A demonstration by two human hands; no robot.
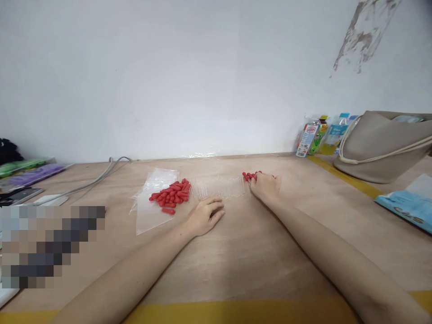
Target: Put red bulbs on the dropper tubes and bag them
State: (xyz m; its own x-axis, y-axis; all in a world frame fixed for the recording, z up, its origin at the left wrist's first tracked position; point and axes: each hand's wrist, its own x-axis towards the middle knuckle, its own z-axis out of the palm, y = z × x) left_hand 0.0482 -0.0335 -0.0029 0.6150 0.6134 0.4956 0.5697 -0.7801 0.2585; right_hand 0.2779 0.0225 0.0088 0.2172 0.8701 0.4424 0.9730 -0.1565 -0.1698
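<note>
"So, why are the red pieces in two places?"

"Most sit heaped on a clear plastic bag to my left: that's the red pile. I'd guess the bag keeps them from rolling about, though one lies apart at the near side. The smaller red group is over by my right hand, partly hidden by it."

"And between them?"

"Thin clear pieces, laid side by side in a band on the wooden table, probably so each is easy to reach."

"What are your hands doing?"

"My right arm slants in from the lower right, fingers bent down over that small group. Whether they pinch a piece, I can't tell. My left hand rests nearer me, just short of the clear band, palm down, fingers loosely curled and a little apart, holding nothing I can see."
</note>
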